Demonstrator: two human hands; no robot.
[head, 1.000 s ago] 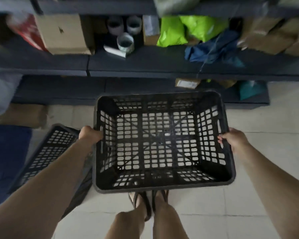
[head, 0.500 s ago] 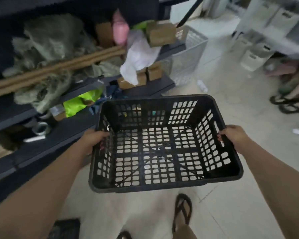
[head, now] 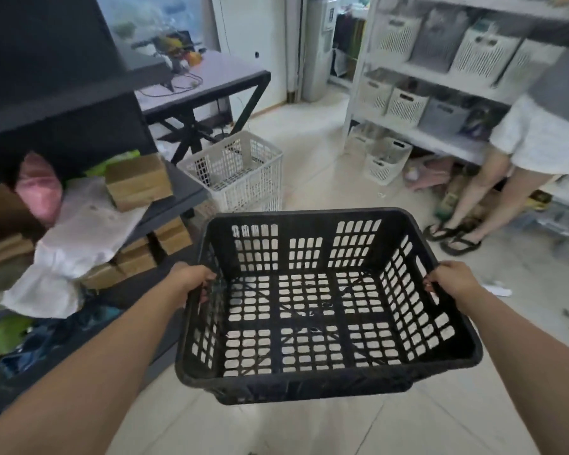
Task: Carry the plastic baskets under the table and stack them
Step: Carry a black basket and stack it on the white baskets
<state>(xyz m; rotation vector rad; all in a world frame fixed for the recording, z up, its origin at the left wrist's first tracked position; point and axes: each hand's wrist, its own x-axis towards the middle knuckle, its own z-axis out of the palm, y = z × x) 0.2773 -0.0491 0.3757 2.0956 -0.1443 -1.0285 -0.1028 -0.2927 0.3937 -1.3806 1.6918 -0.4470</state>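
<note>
I hold the black basket (head: pixel 322 303) in the air in front of me, above the tiled floor (head: pixel 309 428). My left hand (head: pixel 193 279) is closed on the left rim and my right hand (head: pixel 449 279) is closed on the right rim. I think this two-sided grip keeps the empty basket level while I walk with it.

The table (head: pixel 211 77) stands far on the left, with dark crossed legs and cables on top. A white basket (head: pixel 240 172) is on the floor near the table, not under it; I judge the black one must go beyond it, under the table.

On the near left is a dark shelf (head: pixel 165 205) with brown boxes (head: pixel 138 182) and white cloth. On the far right a white rack (head: pixel 440 87) carries pale bins, and another person (head: pixel 506 165) stands beside it. The floor between me and the table looks free to pass.
</note>
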